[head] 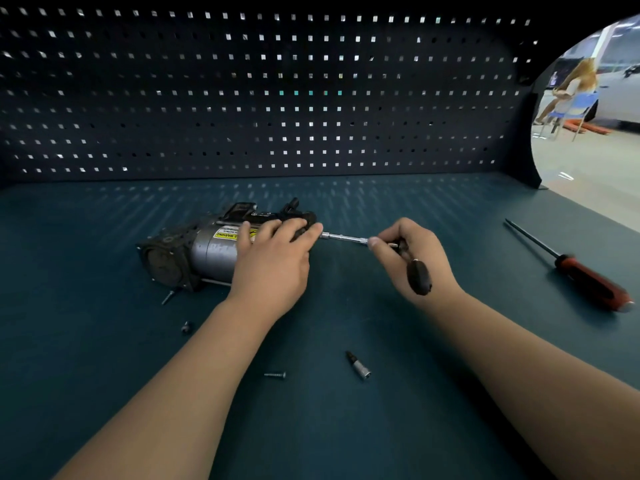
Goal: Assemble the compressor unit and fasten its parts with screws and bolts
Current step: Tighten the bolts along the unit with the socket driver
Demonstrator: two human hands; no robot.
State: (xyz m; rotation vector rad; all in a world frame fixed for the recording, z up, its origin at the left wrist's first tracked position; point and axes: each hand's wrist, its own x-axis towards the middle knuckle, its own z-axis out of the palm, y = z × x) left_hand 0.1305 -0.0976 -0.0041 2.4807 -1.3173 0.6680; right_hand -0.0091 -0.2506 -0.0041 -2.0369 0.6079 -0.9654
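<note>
Surface: our teal bench (415, 341), pegboard (242, 98) behind.
Hands: left hand (273, 261) grips compressor (194, 251); right hand (415, 258) pinches wrench (344, 238).
Hidden: wrench tip.

Left hand (273, 261) bare, right hand (415, 261) bare, left forearm (194, 375) and right forearm (519, 351) uncovered to the frame's edge

Grey compressor (214, 252), teal bench (381, 427), seemingly red-handled screwdriver (585, 277).

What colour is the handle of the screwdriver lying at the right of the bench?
The screwdriver handle is red with black sections, seen in the head view.
</note>
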